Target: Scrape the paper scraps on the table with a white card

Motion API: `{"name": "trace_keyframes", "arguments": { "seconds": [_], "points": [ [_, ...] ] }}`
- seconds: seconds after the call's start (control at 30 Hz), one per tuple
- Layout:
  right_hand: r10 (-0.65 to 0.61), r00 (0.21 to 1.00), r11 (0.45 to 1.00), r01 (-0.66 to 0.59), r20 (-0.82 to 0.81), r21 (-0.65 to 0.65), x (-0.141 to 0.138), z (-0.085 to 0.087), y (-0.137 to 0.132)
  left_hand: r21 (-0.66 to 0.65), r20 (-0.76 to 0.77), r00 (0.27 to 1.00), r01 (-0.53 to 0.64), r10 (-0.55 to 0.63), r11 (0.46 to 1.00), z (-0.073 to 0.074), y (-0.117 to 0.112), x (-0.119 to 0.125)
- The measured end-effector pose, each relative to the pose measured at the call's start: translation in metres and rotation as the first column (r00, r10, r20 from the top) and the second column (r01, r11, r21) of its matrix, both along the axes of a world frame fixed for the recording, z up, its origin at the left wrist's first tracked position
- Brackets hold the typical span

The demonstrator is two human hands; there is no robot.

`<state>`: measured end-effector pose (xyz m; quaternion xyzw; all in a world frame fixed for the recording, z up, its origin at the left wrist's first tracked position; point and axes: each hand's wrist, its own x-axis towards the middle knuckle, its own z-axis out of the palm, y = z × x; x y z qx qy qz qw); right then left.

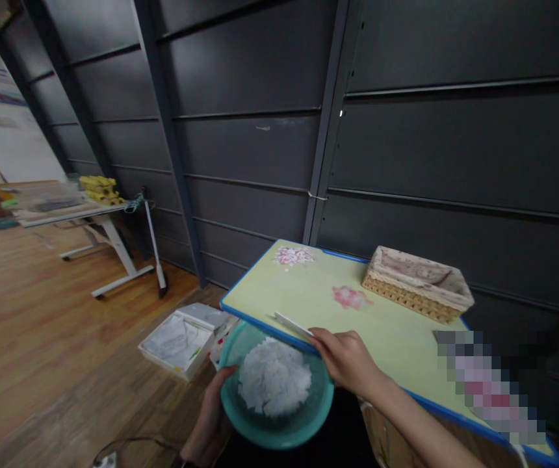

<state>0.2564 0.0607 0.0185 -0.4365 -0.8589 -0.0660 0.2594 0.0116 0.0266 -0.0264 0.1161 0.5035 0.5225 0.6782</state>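
Bowl [275, 434] of white scraps [274, 377], lower centre of frame, beside table [260, 286].
Left hand [215, 404] grips its rim at left; right hand [345, 357] grasps white strip [290, 322] over the far rim, contact with table unclear. On table: speckled pile [293, 255] mid-frame, pink patch [349, 297] right of it, basket [406, 301] farther right.

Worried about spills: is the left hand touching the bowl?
Touching: the head view shows the left hand holding the bowl, thumb over its rim.
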Motion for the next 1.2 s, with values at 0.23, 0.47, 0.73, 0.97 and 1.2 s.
{"name": "trace_keyframes", "arguments": {
  "seconds": [0.23,0.47,0.73,0.97,1.2],
  "points": [
    [0.010,0.989,1.000,-0.007,-0.147,0.015,0.005,0.004,-0.014,0.061,0.143,0.989,0.023,-0.031,0.998,-0.001,-0.001,0.000],
    [0.031,0.993,0.999,-0.027,-0.115,0.038,0.004,0.001,-0.014,0.025,0.173,0.984,0.049,-0.052,0.998,-0.002,-0.001,-0.003],
    [-0.037,0.982,0.996,0.052,-0.185,0.077,0.005,0.004,-0.008,0.062,0.153,0.987,0.030,-0.039,0.998,-0.002,0.000,-0.004],
    [-0.458,0.889,0.889,0.458,-0.021,0.020,0.009,0.036,0.085,0.022,0.070,0.997,0.026,-0.028,0.999,-0.008,0.003,-0.006],
    [-0.514,0.839,0.846,0.530,0.177,-0.055,-0.013,0.041,0.146,0.014,0.085,0.996,0.037,-0.038,0.999,-0.015,0.002,-0.012]
  ]
}}
